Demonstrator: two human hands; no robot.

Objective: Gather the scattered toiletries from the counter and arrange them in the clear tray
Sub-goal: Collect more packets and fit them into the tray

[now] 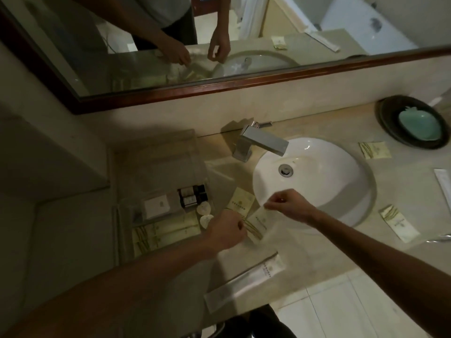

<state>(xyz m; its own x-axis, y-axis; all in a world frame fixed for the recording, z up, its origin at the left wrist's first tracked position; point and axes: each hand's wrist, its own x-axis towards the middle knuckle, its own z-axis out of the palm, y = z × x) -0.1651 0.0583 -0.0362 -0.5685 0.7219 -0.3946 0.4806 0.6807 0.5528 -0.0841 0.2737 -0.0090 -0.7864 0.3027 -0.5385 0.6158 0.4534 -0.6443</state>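
Observation:
The clear tray (122,215) sits left of the sink and holds a white box, two dark bottles (191,197), two round soaps (206,219) and long cream packets (166,234). My left hand (225,231) and my right hand (284,206) both pinch one cream striped packet (257,226), lifted just right of the tray; left takes its near end, right its far end. Another cream packet (240,202) lies beneath them on the counter. More packets lie scattered: a long white one (246,278) at the front edge, two cream ones (374,150) (399,223) right of the sink, a white one (443,181) far right.
A white basin (317,181) with a square steel tap (261,141) fills the middle of the counter. A dark round dish holding a pale green leaf-shaped dish (412,123) stands at the back right. A framed mirror (219,87) runs along the wall.

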